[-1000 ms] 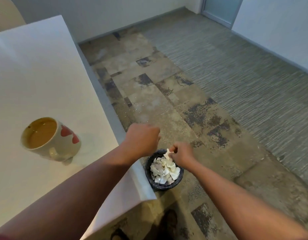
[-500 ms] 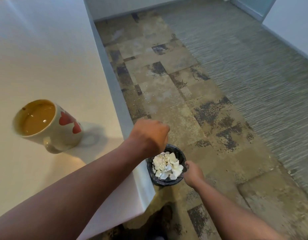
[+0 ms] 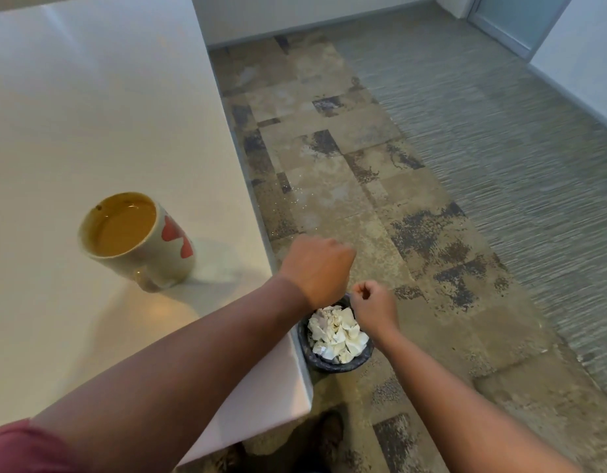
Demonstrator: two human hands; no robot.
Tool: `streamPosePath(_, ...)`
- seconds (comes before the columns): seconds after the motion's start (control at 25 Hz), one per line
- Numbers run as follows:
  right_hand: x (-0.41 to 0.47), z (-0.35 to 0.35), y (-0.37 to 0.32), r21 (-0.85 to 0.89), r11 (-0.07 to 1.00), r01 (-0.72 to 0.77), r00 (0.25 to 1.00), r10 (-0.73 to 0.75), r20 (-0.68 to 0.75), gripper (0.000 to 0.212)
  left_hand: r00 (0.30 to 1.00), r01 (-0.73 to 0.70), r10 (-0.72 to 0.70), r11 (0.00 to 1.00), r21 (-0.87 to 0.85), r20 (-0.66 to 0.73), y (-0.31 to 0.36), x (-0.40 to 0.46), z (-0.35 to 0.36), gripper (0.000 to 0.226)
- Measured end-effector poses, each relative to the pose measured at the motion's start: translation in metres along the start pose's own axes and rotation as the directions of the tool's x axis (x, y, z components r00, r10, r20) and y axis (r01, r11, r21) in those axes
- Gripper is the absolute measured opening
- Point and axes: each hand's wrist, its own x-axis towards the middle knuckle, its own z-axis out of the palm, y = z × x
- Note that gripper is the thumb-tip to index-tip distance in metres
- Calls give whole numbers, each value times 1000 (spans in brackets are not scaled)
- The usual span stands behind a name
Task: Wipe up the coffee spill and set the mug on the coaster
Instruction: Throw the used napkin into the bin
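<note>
The mug [image 3: 138,240] is the landmark here. It stands upright on the white worktop [image 3: 90,114], full of milky coffee almost to the rim, red hearts on the side turned toward the worktop's right edge. Its handle cannot be made out with any certainty — there is only a hint of one low on the near side. No coaster shows anywhere in view, and no wet spill can be picked out on the surface around the mug.

To the right of the mug, just past the worktop edge, the left hand [image 3: 317,268] hangs with its fingers curled under. Its back faces the camera, so whether anything sits in the palm cannot be told. Further right of the mug and lower, the right hand [image 3: 373,305] is a loose fist holding nothing visible, poised over a small dark bin [image 3: 363,358] on the floor, which is heaped with crumpled white tissue [image 3: 337,332].

Judging from this, the wiping looks finished and the waste dropped — the mug is what remains. It lies to the left of both hands and a little farther from the person. The left hand is the nearer one, with its forearm already across the worktop corner, so a short reach back leftward would meet the heart-marked side. With coffee this high, any lift wants to stay level.
</note>
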Motion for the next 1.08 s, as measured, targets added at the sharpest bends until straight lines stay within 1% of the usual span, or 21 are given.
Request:
streamPosePath(0.08,-5,-2,-46,78,991,110,994,-109,-22,23,1000,2,-3,1000,-21,-27,5,-4,-9,9)
streamPosePath(0.12,-8,-3,-68,104,983,152,988,-150,-26,25,999,9,-10,999,-32,-42,8,-6,-14,11)
streamPosePath(0.24,-22,-9,-120,217,952,215,976,-213,-33,28,986,56,-69,994,-92,-150,6,-18,-36,19)
streamPosePath(0.32,-34,-14,-144,269,924,273,961,-272,-40,27,970,65,-91,990,-122,-225,-2,-28,-55,19)
streamPosePath(0.4,-49,-16,-171,284,896,342,935,-354,-9,28,952,91,-119,990,-110,-282,-14,-39,-73,17)
streamPosePath(0.48,-61,-20,-203,233,853,467,876,-483,14,30,933,106,-128,991,-82,-337,-32,-49,-93,17)
streamPosePath(0.56,-69,-19,-240,174,799,576,803,-593,61,27,921,103,-130,990,-92,-367,-58,-62,-114,23)
streamPosePath(0.6,-71,-17,-259,141,777,613,772,-627,100,25,915,104,-146,986,-130,-376,-75,-71,-124,28)
streamPosePath(0.68,-73,-9,-295,71,741,668,721,-668,187,24,892,138,-222,963,-231,-394,-111,-90,-142,35)
streamPosePath(0.76,-76,7,-331,-28,715,698,696,-669,261,24,859,230,-335,929,-291,-388,-152,-112,-152,34)
streamPosePath(0.84,-81,26,-366,-175,668,724,682,-654,326,33,825,336,-444,883,-329,-349,-197,-133,-154,35)
streamPosePath(0.92,-90,50,-401,-334,556,761,649,-639,412,40,799,427,-532,831,-356,-282,-246,-157,-152,37)
streamPosePath(1.0,-104,84,-435,-442,444,780,625,-602,497,46,761,509,-609,774,-376,-223,-300,-186,-144,40)
streamPosePath(1.08,-119,126,-465,-492,400,773,633,-528,566,55,729,563,-660,728,-391,-182,-353,-216,-132,41)
